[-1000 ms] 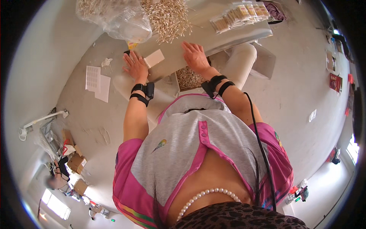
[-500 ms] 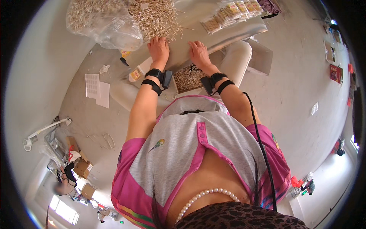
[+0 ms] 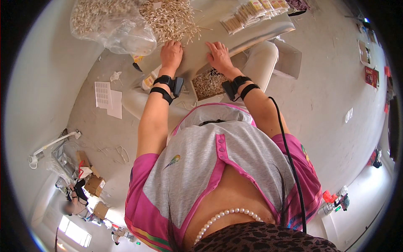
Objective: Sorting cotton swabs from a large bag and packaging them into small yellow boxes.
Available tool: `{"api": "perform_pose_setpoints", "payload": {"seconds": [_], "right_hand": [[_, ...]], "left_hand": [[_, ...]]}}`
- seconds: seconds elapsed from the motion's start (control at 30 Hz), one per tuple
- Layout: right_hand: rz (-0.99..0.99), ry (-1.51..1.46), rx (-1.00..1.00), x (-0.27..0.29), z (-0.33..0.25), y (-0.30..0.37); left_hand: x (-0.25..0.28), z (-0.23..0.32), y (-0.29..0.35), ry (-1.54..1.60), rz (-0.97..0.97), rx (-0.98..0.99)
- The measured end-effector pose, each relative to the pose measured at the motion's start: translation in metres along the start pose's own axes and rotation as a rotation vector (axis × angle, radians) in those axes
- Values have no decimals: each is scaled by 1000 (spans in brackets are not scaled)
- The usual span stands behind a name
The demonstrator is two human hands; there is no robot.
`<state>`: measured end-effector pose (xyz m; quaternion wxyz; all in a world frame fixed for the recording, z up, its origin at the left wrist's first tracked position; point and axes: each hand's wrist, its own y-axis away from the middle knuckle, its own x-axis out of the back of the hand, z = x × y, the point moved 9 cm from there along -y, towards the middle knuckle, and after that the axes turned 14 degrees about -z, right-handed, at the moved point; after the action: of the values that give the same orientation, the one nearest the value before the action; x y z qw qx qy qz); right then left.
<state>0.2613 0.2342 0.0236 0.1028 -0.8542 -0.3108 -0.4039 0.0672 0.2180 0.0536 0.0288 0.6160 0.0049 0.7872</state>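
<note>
A heap of wooden cotton swabs [image 3: 170, 19] lies spread on the table in front of me. My left hand [image 3: 171, 55] rests at its near edge, palm down, fingers forward and slightly apart, the tips beside the closest swabs; nothing shows in its grip. To its right, my right hand [image 3: 219, 56] lies on the bare table surface, fingers spread and thumb out to the left, holding nothing. Both palms are hidden from above. A clear plastic bag [image 3: 130, 35] full of swabs stands left of the heap. Several filled swab packets [image 3: 252, 16] are lined up at the far right.
Below the table edge, between my forearms, sits an open box [image 3: 208, 84] of swabs. A yellow-and-white packet [image 3: 149, 80] is by my left wrist. An open carton [image 3: 287, 59] stands beyond the table on the right. Paper sheets [image 3: 108, 100] lie on the floor at left.
My left hand has shifted slightly left, its fingers still at the heap's edge. The right hand has stayed nearly in place, its fingers a little more spread. The swabs look unchanged.
</note>
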Motion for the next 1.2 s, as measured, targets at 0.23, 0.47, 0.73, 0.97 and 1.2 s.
{"api": "perform_pose_setpoints", "payload": {"seconds": [0.23, 0.47, 0.73, 0.97, 1.2], "right_hand": [[-46, 45, 6, -1, -2, -1], [-47, 100, -4, -3, -4, -2], [-48, 106, -5, -7, -1, -2], [-73, 87, -1, -7, 3, 1], [-9, 63, 30, -4, 0, 1]], "left_hand": [[-7, -3, 7, 27, -125, -10], [-8, 19, 6, 36, -125, -49], [-14, 26, 10, 133, -197, -153], [15, 35, 46, 606, -221, -50], [-35, 61, 111, 778, -568, -182]]}}
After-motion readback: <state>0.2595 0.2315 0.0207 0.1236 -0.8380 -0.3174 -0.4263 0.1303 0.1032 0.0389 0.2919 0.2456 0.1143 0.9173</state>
